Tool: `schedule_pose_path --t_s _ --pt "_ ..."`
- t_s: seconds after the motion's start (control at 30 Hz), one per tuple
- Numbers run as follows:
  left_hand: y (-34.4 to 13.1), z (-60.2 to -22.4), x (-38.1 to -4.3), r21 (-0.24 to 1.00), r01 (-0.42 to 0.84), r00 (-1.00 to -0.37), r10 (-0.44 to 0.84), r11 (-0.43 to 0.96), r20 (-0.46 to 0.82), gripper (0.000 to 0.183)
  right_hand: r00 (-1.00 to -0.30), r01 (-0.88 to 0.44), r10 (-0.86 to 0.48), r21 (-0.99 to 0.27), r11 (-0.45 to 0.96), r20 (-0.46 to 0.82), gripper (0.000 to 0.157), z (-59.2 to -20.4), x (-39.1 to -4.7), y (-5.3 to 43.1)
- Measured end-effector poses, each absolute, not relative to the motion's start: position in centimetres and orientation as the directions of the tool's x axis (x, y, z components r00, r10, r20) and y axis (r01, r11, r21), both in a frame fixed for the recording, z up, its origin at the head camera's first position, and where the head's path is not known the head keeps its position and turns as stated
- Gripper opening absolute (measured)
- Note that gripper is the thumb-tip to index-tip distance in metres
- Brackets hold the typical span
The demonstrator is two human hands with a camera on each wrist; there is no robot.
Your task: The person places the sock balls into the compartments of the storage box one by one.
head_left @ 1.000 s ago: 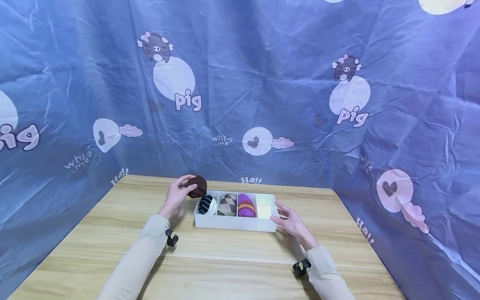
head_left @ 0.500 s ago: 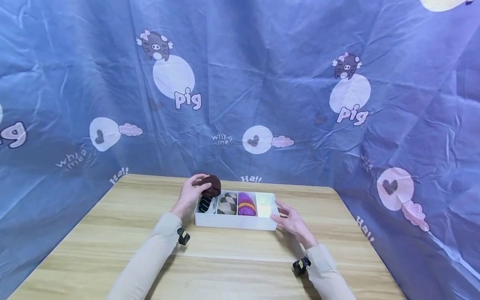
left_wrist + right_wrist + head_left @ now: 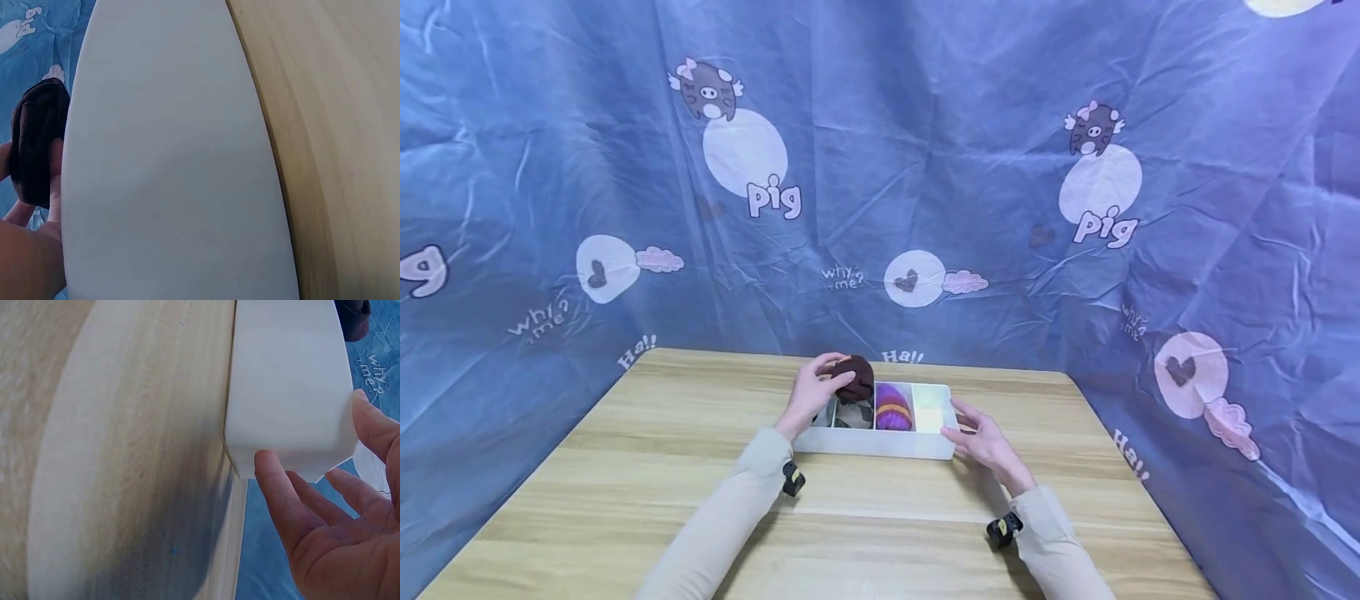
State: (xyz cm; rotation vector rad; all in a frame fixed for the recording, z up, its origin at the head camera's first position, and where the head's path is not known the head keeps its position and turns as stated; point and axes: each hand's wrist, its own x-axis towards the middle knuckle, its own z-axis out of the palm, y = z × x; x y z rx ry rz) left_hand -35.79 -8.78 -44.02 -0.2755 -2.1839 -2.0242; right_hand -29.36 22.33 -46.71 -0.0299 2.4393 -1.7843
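My left hand (image 3: 811, 392) pinches a dark brown rolled-up sock (image 3: 854, 379) between thumb and fingers. In the head view this roll overlaps the back of a white divided box (image 3: 880, 443), above a grey argyle rolled sock (image 3: 853, 415). The left wrist view shows the brown roll (image 3: 39, 144) beyond the box's long front wall. My right hand (image 3: 988, 450) holds the right end of the box, its digits spread about the end wall and rim. A purple rolled sock with an orange band (image 3: 892, 408) sits in the third compartment; the rightmost one shows a bare floor.
The box stands toward the back of a wooden table (image 3: 880, 517). Behind and beside the table hangs a blue cloth (image 3: 865, 167) with pig prints. My left hand and wrist mostly hide the leftmost compartment.
My left hand has carried the brown rolled sock rightward, from beyond the box's left end to above the second compartment. The right hand and the box stay almost in place.
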Motion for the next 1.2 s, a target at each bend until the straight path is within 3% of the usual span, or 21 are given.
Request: schedule_pose_path --t_s 1.2 --pt "-1.3 -44.9 -35.7 0.967 0.253 -0.944 0.223 0.009 0.245 0.041 -0.993 0.067 -0.070 -0.954 0.292 -0.091 0.072 -46.8 -29.7 21.6"
